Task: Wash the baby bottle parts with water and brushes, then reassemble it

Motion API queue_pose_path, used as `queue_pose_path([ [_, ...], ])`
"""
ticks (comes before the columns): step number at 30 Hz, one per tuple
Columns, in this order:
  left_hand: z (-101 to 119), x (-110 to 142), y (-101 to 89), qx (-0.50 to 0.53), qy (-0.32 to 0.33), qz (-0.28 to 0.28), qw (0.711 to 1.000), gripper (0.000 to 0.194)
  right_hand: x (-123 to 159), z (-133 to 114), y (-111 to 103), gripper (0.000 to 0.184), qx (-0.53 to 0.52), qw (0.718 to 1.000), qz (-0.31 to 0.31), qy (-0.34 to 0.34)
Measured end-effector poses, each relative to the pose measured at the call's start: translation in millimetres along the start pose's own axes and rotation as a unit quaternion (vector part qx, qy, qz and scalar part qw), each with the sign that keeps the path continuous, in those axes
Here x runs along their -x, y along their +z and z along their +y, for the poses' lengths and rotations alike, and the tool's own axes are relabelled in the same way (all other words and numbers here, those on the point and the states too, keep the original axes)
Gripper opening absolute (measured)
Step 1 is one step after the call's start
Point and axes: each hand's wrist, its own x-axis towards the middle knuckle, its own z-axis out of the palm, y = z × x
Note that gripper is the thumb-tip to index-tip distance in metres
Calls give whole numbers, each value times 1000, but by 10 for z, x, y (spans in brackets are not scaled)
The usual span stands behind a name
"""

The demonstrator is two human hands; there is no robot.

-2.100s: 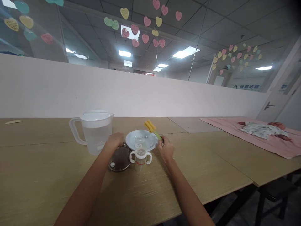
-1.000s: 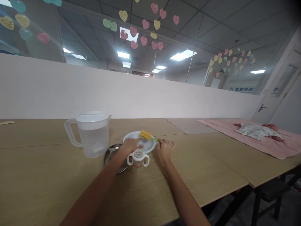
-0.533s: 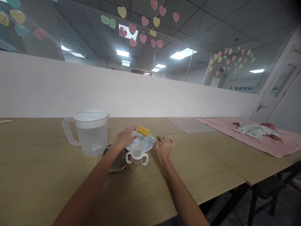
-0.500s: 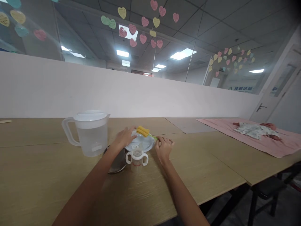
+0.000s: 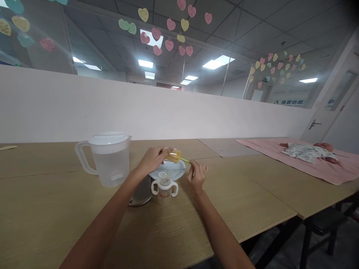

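My left hand (image 5: pixel 153 160) is closed around a clear cup-shaped cover (image 5: pixel 169 151), held sideways. The yellow sponge head of a bottle brush (image 5: pixel 175 157) sits inside this cover. Its thin green handle is pinched in the fingers of my right hand (image 5: pixel 197 175). Both hands are above a pale bowl (image 5: pixel 179 173), which has something white at its near edge. Nearer to me, a clear baby bottle (image 5: pixel 164 193) with two white handles stands upright and uncapped. A dark round metal dish (image 5: pixel 142 192) lies left of it, partly behind my left forearm.
A lidded clear pitcher (image 5: pixel 110 166) of water stands left of my left hand. On the right a baby doll (image 5: pixel 305 152) in patterned clothes lies on a pink cloth (image 5: pixel 266 151). The wooden table (image 5: pixel 241 194) meets a white wall (image 5: pixel 179 116). A dark stool (image 5: pixel 322 224) is below the table's right edge.
The brush's yellow sponge was bare above the bowl and is now inside the clear cover. My left hand has shifted slightly right and wraps the cover; my right hand still grips the handle.
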Motion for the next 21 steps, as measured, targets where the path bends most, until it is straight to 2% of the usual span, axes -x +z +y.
queue_pose_path([
  [2,18,19,7,44,-45,-35,997,51,22,18,5,28,8,1000,0,-14],
  [4,20,31,0,98,-52,-64,992,43,38,34,8,29,19,1000,-6,-18],
  [6,18,35,-27,150,-17,-88,985,33,44,40,9,29,21,1000,-12,-13],
  [8,17,31,-65,170,32,-94,980,34,40,33,8,29,17,1000,-16,-9],
  [11,14,24,-109,152,70,-79,983,34,25,9,0,30,17,1000,-17,-8],
  [13,14,26,-116,147,65,-73,984,35,17,-11,-7,30,20,1000,-11,-16],
  [17,28,39,-74,158,-25,-73,984,36,10,-67,-21,30,20,999,-8,-37],
  [19,36,39,-38,140,-69,-30,987,45,11,-94,-24,30,14,999,-11,-35],
  [21,33,32,-11,105,-75,18,992,51,14,-104,-24,30,9,999,-10,-30],
])
